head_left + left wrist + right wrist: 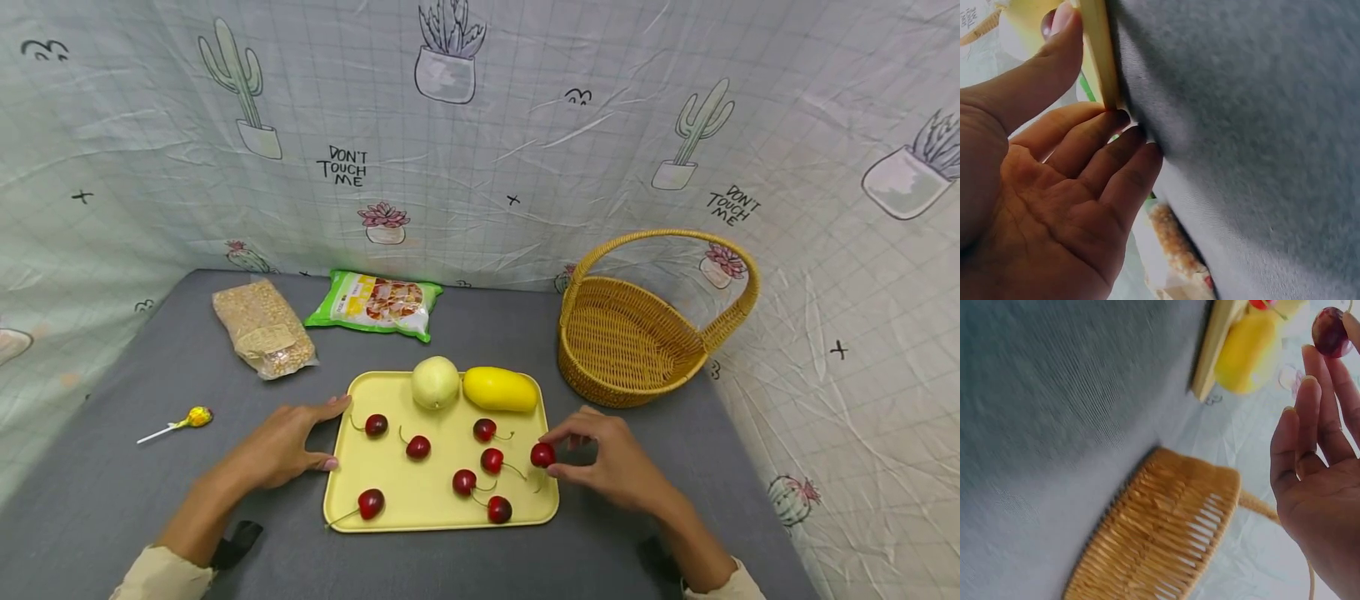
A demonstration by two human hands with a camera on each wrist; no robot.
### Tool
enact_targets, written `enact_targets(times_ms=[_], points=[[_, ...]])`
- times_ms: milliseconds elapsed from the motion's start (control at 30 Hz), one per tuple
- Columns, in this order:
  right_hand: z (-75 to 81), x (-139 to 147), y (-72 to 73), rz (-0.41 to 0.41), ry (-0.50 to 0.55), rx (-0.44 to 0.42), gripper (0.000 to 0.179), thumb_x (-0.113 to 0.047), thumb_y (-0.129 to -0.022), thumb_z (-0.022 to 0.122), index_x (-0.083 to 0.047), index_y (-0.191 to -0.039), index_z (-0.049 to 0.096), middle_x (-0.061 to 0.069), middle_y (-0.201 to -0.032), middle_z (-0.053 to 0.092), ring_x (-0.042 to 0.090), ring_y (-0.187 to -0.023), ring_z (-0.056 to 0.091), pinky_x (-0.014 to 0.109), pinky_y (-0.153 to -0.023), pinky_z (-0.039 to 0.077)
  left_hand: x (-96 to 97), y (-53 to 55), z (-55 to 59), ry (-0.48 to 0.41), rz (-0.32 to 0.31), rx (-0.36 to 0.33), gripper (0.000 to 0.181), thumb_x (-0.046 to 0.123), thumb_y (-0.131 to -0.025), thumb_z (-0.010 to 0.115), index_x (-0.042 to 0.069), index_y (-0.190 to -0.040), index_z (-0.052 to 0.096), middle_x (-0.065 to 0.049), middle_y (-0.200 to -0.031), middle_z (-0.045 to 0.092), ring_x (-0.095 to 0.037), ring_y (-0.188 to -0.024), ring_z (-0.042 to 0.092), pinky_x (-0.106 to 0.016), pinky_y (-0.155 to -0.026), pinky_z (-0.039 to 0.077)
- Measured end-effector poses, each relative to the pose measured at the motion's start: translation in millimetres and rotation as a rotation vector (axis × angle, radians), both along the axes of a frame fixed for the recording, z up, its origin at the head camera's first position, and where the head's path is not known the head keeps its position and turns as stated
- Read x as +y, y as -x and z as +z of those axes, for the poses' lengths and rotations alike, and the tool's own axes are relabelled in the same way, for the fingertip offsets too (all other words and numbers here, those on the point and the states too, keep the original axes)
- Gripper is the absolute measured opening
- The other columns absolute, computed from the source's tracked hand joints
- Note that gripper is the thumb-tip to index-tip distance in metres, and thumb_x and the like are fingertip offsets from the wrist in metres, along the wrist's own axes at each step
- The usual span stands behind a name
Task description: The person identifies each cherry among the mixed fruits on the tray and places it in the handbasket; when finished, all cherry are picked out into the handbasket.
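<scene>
Behind everything we see a cactus-print cloth [525,171], and before it a grey table [75,517]. At the back right stands the basket [615,346], upright, its handle arched over the top; we can see down to its woven floor. Next in size comes the yellow tray [420,504], flat on the table between the hands, with two larger fruits and seven cherries in it. The green bag [375,304] lies behind the tray; the grain bag [258,321], its kernels showing through, lies just left of it. Our left hand [281,442] touches the tray's left edge, thumb and forefinger spread apart. Our right hand [611,458] is at the opposite edge, thumb and fingertips pinching a cherry [542,454] by its sides. Along the tray's far rim, the yellow fruit [500,389] sits just beside the pale fruit [435,383]. Left of the tray lies a lollipop [198,417]. Smallest are the tray's cherries [492,461]: three towards the left, four towards the right, several stems showing.
</scene>
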State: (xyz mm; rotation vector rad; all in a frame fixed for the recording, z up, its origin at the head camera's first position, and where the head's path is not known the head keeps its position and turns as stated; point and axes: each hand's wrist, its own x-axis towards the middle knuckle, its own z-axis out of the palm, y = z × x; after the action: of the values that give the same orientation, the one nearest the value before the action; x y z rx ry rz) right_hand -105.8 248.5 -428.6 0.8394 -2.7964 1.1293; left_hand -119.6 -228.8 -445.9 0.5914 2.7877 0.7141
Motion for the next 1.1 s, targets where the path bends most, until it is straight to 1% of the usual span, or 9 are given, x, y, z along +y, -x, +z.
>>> enact_targets(times_ms=[67, 133, 300, 400, 567, 700, 900, 1000, 1100], points=[[3.9, 3, 2.1, -0.021, -0.002, 0.024, 0.035, -0.026, -0.079, 0.097, -0.034, -0.108, 0.080, -0.018, -0.096, 0.073, 0.014, -0.082, 0.065, 0.033, -0.076, 0.058, 0.7, -0.4, 0.6, 0.001, 0.005, -0.017, 0.090, 0.031, -0.081, 0.092, 0.004, -0.157, 0.052, -0.032, -0.154, 0.053, -0.053, -0.139, 0.055, -0.069, -0.109, 0.048], [7.3, 6, 4.5, -0.037, 0.001, 0.052, 0.036, -0.025, -0.079, 0.097, -0.034, -0.109, 0.079, -0.019, -0.096, 0.073, 0.012, -0.081, 0.065, 0.033, -0.076, 0.058, 1.1, -0.8, 1.1, -0.001, 0.008, -0.029, 0.090, 0.030, -0.082, 0.092, 0.004, -0.157, 0.051, -0.033, -0.154, 0.052, -0.054, -0.140, 0.054, -0.069, -0.109, 0.047], [16.2, 13, 12.5, -0.075, 0.030, 0.111, 0.035, -0.024, -0.080, 0.096, -0.033, -0.111, 0.080, -0.018, -0.098, 0.074, 0.008, -0.081, 0.063, 0.027, -0.075, 0.056, 0.4, -1.9, 1.8, -0.007, 0.019, -0.051, 0.090, 0.029, -0.082, 0.092, 0.002, -0.158, 0.050, -0.035, -0.155, 0.049, -0.055, -0.141, 0.052, -0.070, -0.110, 0.046], [22.0, 15, 17.0, -0.122, 0.054, 0.115, 0.035, -0.024, -0.080, 0.096, -0.031, -0.111, 0.081, -0.017, -0.099, 0.074, 0.005, -0.082, 0.063, 0.024, -0.075, 0.057, 0.0, -3.0, 2.1, -0.004, 0.029, -0.059, 0.091, 0.028, -0.082, 0.092, 0.003, -0.158, 0.049, -0.036, -0.155, 0.049, -0.056, -0.141, 0.051, -0.070, -0.109, 0.046], [31.6, 21, 24.1, -0.205, 0.073, 0.116, 0.034, -0.022, -0.080, 0.097, -0.028, -0.110, 0.082, -0.012, -0.102, 0.075, 0.010, -0.086, 0.065, 0.024, -0.078, 0.058, 1.0, -4.1, 2.7, 0.001, 0.040, -0.067, 0.091, 0.028, -0.083, 0.091, 0.004, -0.160, 0.047, -0.037, -0.155, 0.048, -0.058, -0.140, 0.051, -0.071, -0.109, 0.046], [38.9, 26, 32.7, -0.241, 0.068, 0.149, 0.032, -0.021, -0.081, 0.096, -0.024, -0.110, 0.082, -0.007, -0.103, 0.077, 0.015, -0.086, 0.064, 0.026, -0.076, 0.055, 2.6, -4.6, 3.1, 0.001, 0.052, -0.079, 0.091, 0.027, -0.084, 0.091, 0.004, -0.160, 0.047, -0.037, -0.155, 0.047, -0.059, -0.140, 0.050, -0.072, -0.109, 0.045], [46.1, 32, 50.0, -0.285, 0.109, 0.170, 0.028, -0.019, -0.084, 0.093, -0.018, -0.110, 0.082, -0.001, -0.102, 0.080, 0.023, -0.085, 0.063, 0.027, -0.076, 0.052, 4.3, -4.6, 3.8, 0.006, 0.055, -0.076, 0.091, 0.026, -0.084, 0.091, 0.003, -0.160, 0.046, -0.037, -0.155, 0.047, -0.059, -0.139, 0.051, -0.071, -0.109, 0.046], [47.4, 35, 58.6, -0.315, 0.140, 0.171, 0.029, -0.019, -0.084, 0.093, -0.017, -0.110, 0.083, 0.001, -0.101, 0.080, 0.024, -0.085, 0.062, 0.029, -0.076, 0.052, 5.1, -3.9, 4.4, 0.007, 0.053, -0.079, 0.092, 0.026, -0.084, 0.091, 0.003, -0.160, 0.046, -0.037, -0.155, 0.047, -0.059, -0.140, 0.050, -0.072, -0.109, 0.045], [48.2, 38, 66.5, -0.345, 0.162, 0.176, 0.029, -0.019, -0.084, 0.093, -0.016, -0.111, 0.083, 0.004, -0.100, 0.080, 0.022, -0.083, 0.062, 0.028, -0.074, 0.052, 6.2, -3.7, 5.0, 0.006, 0.054, -0.085, 0.091, 0.026, -0.084, 0.090, 0.003, -0.161, 0.046, -0.037, -0.156, 0.046, -0.060, -0.141, 0.049, -0.072, -0.110, 0.044]])
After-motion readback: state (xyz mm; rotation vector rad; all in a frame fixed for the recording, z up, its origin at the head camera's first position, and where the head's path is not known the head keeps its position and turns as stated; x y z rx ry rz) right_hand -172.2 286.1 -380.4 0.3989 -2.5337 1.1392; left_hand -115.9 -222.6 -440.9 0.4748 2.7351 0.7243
